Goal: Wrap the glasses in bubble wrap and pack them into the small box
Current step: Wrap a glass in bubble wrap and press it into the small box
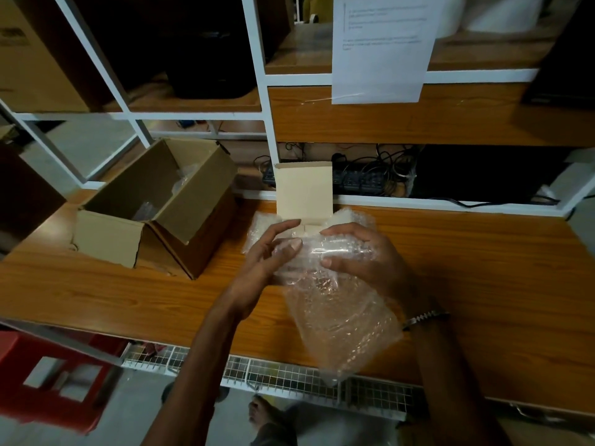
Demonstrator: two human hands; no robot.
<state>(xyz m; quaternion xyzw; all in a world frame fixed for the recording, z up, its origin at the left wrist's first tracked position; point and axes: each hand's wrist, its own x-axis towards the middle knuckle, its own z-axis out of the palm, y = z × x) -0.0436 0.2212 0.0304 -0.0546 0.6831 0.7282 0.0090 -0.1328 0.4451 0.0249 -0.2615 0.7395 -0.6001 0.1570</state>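
A clear glass [317,252] lies sideways inside a sheet of bubble wrap [341,323], held above the wooden desk. My right hand [363,255] grips the wrapped glass from the right. On the left side, my left hand [267,262] presses against it with fingers spread. The loose end of the wrap hangs down toward the desk's front edge. Just behind my hands stands the small cream box [304,191] with its lid flap upright. Its inside is hidden by my hands. More bubble wrap [257,226] lies left of the box.
A larger brown carton [161,201] stands open at the left of the desk [96,291], with bubble wrap inside. White shelf frames rise behind, and cables and a power strip [357,181] sit under the shelf. A red stool [48,381] stands below left.
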